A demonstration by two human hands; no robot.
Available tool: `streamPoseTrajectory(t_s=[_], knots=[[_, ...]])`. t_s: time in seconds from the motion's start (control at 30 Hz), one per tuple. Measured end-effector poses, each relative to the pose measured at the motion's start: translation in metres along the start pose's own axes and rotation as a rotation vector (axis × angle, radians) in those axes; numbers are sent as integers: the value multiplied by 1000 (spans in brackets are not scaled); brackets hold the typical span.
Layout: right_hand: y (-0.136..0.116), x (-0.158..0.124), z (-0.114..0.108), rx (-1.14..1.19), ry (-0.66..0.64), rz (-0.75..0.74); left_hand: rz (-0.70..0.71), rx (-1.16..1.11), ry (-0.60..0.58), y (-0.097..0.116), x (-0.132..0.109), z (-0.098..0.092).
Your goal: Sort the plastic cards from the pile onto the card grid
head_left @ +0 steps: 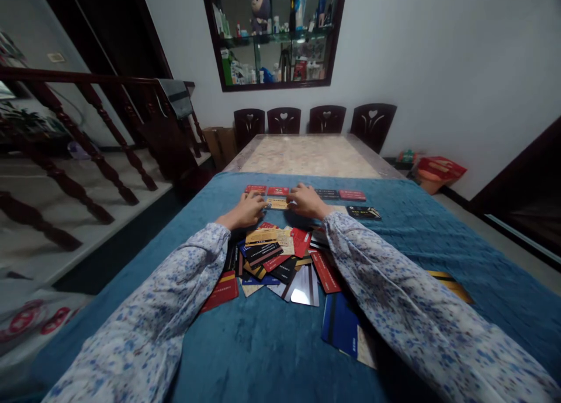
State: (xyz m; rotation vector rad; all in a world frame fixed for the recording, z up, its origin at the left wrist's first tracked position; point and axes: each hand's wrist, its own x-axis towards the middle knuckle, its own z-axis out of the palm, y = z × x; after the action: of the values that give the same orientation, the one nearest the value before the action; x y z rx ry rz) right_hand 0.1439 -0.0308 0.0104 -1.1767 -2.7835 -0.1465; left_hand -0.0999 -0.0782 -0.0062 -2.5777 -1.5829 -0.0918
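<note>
Over the blue cloth, my left hand [246,210] has its fingers curved, the tips at the left end of a gold card [277,204]. At the card's right end, my right hand [305,202] has its fingers bent and apart. The card lies flat between the hands. Behind it is a row with two red cards [277,191] at left, a dark card [328,194] and another red card [352,195]. A black card [363,212] lies right of my right hand. Nearer me is a loose, overlapping pile of mixed cards [280,257], partly hidden by my sleeves.
A blue card [340,324] and a gold card [450,286] lie apart at right. The blue cloth [263,350] covers the table's near part; its bare top [307,153] shows beyond. Several dark chairs [328,119] stand behind; a wooden railing [87,140] runs at left.
</note>
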Motion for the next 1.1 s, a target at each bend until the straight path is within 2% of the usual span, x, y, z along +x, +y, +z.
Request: streamPoseTrajectory(t_s=[0.3,0.5,0.67,0.87,1.1], knots=[[-23,-23,-15,53,91,-18,-26,-19,-4,12,-37,-12],[-37,-35,-16,132,139,-68,-30,-60,15,21,-64,-14],[-46,-39,-10,185,155,-150,-33,-140,72,28,-85,-15],[-49,-42,2,205,178,-211,-48,-219,118,30,-97,-11],[-56,-41,29,244,148,-243,-44,-273,56,34,-104,-6]])
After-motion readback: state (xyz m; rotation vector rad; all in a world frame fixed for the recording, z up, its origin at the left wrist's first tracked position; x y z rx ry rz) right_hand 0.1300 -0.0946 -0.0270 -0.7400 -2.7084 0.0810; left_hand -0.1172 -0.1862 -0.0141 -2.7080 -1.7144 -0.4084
